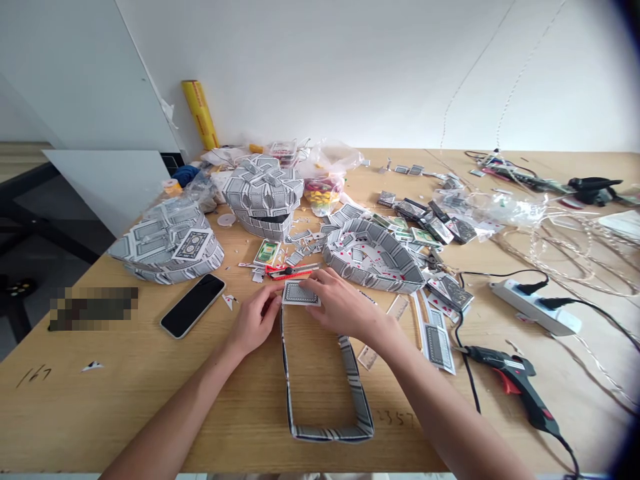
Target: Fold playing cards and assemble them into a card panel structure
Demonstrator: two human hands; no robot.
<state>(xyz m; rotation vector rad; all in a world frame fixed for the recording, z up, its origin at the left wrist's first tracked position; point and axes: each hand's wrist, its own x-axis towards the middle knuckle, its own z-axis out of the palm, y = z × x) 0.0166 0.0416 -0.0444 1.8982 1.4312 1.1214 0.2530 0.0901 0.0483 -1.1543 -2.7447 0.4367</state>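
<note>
A grey patterned playing card (295, 293) lies across the far end of a long rectangular frame (356, 383) made of folded cards, standing on edge on the table. My left hand (256, 319) is closed, its thumb and fingers pinching at the card's left end by the frame's far left corner. From the right, my right hand (343, 303) grips the card's right part, fingertips on its top; its thumb is hidden. Just beyond the card is a red box cutter (290, 271). Right behind my right hand sits an open card-built tray (345, 267) with loose cards inside.
A phone (193, 307) lies left of my left hand. Two card-built boxes (265, 190) stand behind it. On the right are a glue gun (520, 383), a power strip (537, 308) and trailing cords. Card scraps, card packs (437, 223) and plastic bags (327, 167) cover the back.
</note>
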